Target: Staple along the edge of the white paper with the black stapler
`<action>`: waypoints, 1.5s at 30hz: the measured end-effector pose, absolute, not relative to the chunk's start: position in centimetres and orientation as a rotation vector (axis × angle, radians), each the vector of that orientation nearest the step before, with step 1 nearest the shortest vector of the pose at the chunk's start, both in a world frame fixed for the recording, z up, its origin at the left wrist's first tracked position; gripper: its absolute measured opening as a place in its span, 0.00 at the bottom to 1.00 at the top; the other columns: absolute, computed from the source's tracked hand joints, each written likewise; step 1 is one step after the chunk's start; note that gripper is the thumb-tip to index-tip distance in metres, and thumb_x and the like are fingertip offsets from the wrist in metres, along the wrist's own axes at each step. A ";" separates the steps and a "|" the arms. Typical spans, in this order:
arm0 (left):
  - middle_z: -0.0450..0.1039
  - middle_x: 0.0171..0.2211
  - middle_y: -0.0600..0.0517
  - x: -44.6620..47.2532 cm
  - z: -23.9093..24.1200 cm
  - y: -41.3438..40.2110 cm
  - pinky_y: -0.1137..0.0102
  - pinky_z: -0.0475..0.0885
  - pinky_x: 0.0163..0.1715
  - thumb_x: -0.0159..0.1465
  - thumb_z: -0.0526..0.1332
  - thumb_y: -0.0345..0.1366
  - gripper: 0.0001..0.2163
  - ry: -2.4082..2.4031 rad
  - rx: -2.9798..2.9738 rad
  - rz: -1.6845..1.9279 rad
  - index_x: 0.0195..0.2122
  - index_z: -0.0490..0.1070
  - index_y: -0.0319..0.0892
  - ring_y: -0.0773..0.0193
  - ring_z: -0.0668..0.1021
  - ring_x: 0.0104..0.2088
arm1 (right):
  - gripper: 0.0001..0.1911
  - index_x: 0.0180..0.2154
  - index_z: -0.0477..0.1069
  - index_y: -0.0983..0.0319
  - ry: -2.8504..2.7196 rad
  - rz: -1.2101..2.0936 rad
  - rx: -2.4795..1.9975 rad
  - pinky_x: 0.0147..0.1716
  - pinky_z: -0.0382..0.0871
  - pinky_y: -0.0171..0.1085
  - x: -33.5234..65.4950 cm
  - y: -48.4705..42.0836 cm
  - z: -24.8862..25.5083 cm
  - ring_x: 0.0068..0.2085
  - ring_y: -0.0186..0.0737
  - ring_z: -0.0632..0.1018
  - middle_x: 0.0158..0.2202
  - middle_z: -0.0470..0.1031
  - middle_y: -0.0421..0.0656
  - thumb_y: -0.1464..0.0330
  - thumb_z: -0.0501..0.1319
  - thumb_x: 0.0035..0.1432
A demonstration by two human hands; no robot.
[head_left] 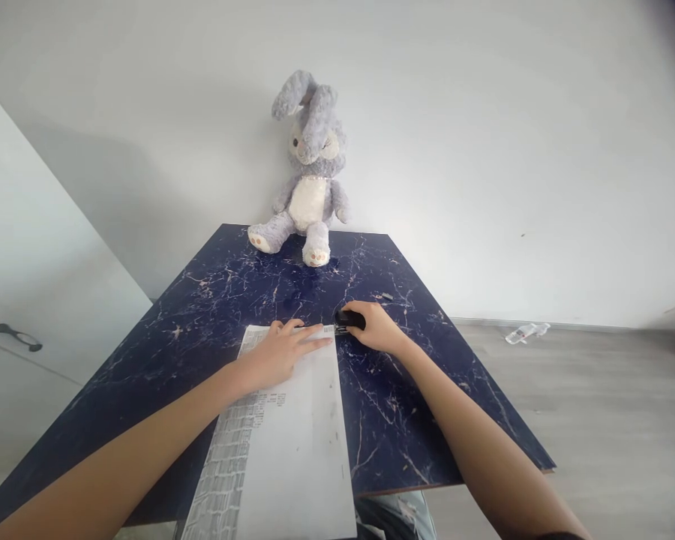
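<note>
A white sheet or booklet (298, 457) with printed text along its left part lies on the dark blue marbled table (202, 300) and reaches past its near edge. My left hand (281, 352) rests on its upper part with the fingers spread, pressing near the top right corner. At that corner my right hand (374, 326) is wrapped round a black stapler (349, 319). The stapler's front end meets the paper's right edge. Whether the paper sits between its jaws I cannot tell.
A grey-and-white plush rabbit (309, 180) sits at the table's far end against the wall. A small greyish strip (387, 296) lies beyond my right hand. To the left stands a white cabinet (34, 247) with a dark handle. A clear plastic bottle (526, 333) lies on the floor.
</note>
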State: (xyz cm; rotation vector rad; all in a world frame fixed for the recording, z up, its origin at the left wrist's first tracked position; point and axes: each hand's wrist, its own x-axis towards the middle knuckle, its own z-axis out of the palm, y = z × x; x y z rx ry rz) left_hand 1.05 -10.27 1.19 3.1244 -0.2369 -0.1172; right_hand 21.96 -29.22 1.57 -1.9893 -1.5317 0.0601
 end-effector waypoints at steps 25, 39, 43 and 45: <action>0.48 0.76 0.51 2.4 -1.2 -12.5 0.32 0.57 0.63 0.60 0.51 0.14 0.44 -0.135 3.034 -0.014 0.72 0.54 0.62 0.35 0.54 0.72 | 0.23 0.30 0.74 0.59 -1.252 -0.336 -2.452 0.34 0.55 0.38 18.3 -26.7 0.9 0.36 0.41 0.78 0.32 0.80 0.43 0.61 0.51 0.76; 0.44 0.77 0.50 2.3 -1.1 -12.5 0.33 0.55 0.65 0.57 0.50 0.12 0.46 -0.114 3.026 -0.063 0.73 0.53 0.60 0.38 0.52 0.74 | 0.24 0.29 0.75 0.59 -1.198 -0.351 -2.468 0.33 0.55 0.38 18.1 -26.6 0.9 0.34 0.41 0.78 0.31 0.80 0.44 0.61 0.50 0.76; 0.45 0.77 0.49 2.4 -1.8 -12.1 0.34 0.55 0.64 0.56 0.48 0.11 0.47 -0.128 3.005 -0.008 0.72 0.55 0.60 0.39 0.53 0.74 | 0.24 0.31 0.76 0.58 -1.190 -0.379 -2.503 0.34 0.57 0.37 18.0 -26.5 1.2 0.36 0.41 0.79 0.33 0.81 0.43 0.61 0.50 0.77; 0.45 0.76 0.49 2.5 -2.4 -11.9 0.33 0.54 0.65 0.57 0.48 0.11 0.46 -0.130 2.994 0.026 0.72 0.55 0.61 0.40 0.52 0.74 | 0.24 0.32 0.77 0.58 -1.193 -0.376 -2.516 0.35 0.58 0.37 17.9 -26.4 1.2 0.37 0.41 0.80 0.34 0.82 0.43 0.61 0.49 0.77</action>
